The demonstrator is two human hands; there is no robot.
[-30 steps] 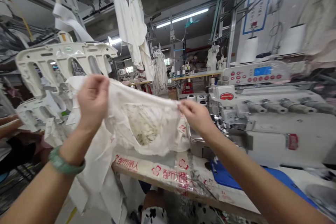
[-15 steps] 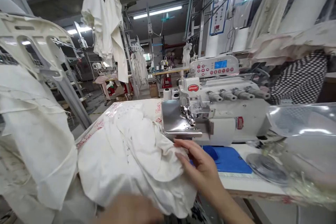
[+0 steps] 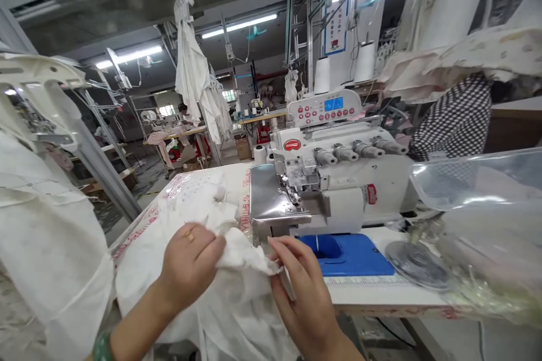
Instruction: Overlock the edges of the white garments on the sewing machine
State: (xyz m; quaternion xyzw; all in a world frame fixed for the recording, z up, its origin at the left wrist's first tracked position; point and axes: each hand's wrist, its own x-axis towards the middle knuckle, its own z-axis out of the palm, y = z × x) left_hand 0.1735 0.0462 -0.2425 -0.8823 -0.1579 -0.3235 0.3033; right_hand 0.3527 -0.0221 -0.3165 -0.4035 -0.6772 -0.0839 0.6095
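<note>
Left hand [image 3: 192, 265]: was clamped on white cloth [image 3: 243, 251], which spanned the gap between hands. Right hand [image 3: 302, 299]: pinched the cloth's edge. Sewing machine [image 3: 345, 180]: stood beyond right hand. Handling: light, even tension seemed best.

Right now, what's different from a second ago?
The white cloth, held up and stretched a second ago, has come down to the table, bunched. The left hand grips it and the right hand holds its edge, closer together than before. The sewing machine hasn't moved; its screen stays lit.
</note>
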